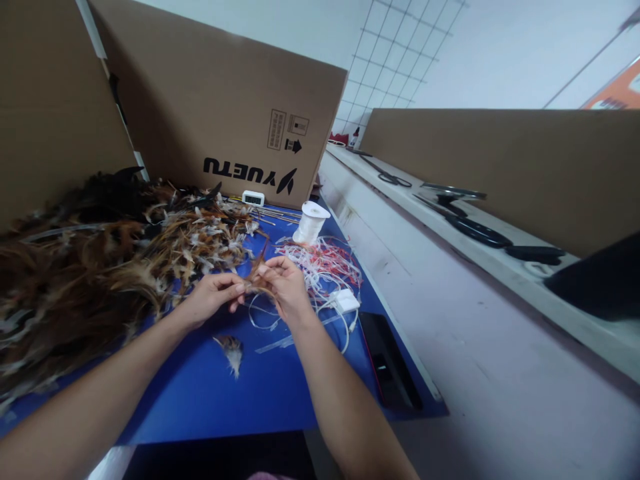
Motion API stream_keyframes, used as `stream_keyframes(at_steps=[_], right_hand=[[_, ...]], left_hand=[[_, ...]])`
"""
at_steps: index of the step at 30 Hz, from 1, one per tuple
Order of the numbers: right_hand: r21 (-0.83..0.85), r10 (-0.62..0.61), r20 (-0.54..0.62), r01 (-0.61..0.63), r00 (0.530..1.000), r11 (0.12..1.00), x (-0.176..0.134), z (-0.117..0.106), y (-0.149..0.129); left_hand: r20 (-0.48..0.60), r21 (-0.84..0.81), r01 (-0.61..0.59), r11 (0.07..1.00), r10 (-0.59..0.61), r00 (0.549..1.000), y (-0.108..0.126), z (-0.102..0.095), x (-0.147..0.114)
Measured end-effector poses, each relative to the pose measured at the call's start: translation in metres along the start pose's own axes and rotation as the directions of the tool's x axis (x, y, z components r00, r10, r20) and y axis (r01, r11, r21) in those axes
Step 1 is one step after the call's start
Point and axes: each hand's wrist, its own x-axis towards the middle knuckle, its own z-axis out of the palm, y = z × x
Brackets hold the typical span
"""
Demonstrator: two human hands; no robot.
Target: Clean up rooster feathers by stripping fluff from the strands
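Observation:
Brown feathers (259,265) are held between my two hands above the blue tabletop (270,393). My left hand (217,293) pinches them at their lower left end. From the right, my right hand (285,283) grips the same feathers, thumb and fingers pressed together. A single brown feather with a pale fluffy end (231,353) lies on the table below my left hand. The large heap of brown, black and white feathers (190,240) spreads to the left of my hands. Just beyond my right hand lies a tangle of white and red strings (330,263).
Behind the strings stands a white spool (311,222). A white charger (345,301) with its cable and a dark phone (390,360) lie at the right edge. Tall cardboard (220,87) walls the back, with a small digital clock (253,198) before it. Scissors (395,179) rest on the ledge.

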Motion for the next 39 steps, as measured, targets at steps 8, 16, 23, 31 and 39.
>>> stream_keyframes(at_steps=[8,16,23,31,39], right_hand=[[0.039,-0.028,0.034,0.027,0.999,0.999,0.0,-0.003,-0.001],[-0.037,-0.026,0.058,0.028,0.998,0.999,-0.003,0.0,-0.001],[-0.11,-0.076,0.024,0.078,0.997,0.991,-0.005,0.004,-0.006],[-0.246,-0.168,0.003,0.163,0.986,0.955,-0.006,0.001,-0.009],[-0.291,-0.217,0.039,0.219,0.975,0.931,-0.013,0.009,-0.013]], left_hand=[[0.004,-0.016,-0.007,1.0,0.007,1.0,-0.001,0.0,0.0],[-0.002,-0.034,-0.02,0.999,0.02,1.0,-0.003,-0.001,0.001],[-0.004,-0.019,-0.028,0.999,0.028,1.0,-0.001,-0.002,0.001],[-0.002,0.002,-0.024,1.0,0.024,1.0,-0.002,-0.003,0.0],[-0.002,-0.008,-0.013,1.0,0.013,1.0,-0.003,-0.003,0.0]])
